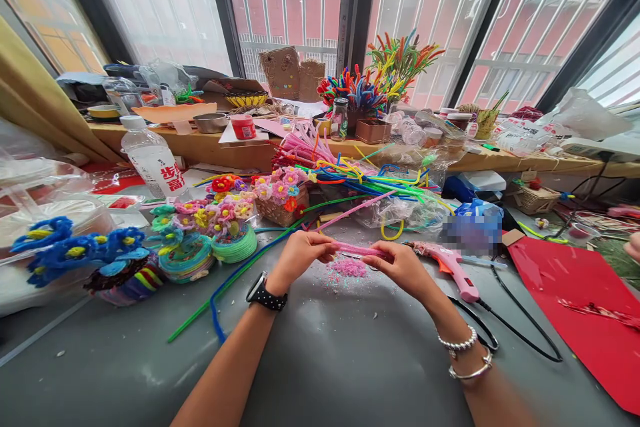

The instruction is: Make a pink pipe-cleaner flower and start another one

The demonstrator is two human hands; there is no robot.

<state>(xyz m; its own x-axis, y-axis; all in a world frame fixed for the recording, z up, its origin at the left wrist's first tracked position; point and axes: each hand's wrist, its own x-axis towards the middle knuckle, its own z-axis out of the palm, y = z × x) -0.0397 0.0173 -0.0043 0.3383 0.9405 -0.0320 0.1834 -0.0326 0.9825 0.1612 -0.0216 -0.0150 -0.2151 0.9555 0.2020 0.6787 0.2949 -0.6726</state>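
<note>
Between my two hands, pink pipe cleaners stretch level above the grey table. The fingers of my left hand are closed on their left end; a watch is on that wrist. My right hand pinches the right end, with bracelets on the wrist. Just below them lies a small heap of pink fluff clippings, with specks scattered around it. A pink glue gun lies beside my right hand, its black cord curling to the right.
Colourful pipe-cleaner flower pots stand at left near a water bottle. Loose pipe cleaners pile up behind my hands. A red sheet lies at right, where part of another person's hand shows. A cluttered shelf runs below the windows.
</note>
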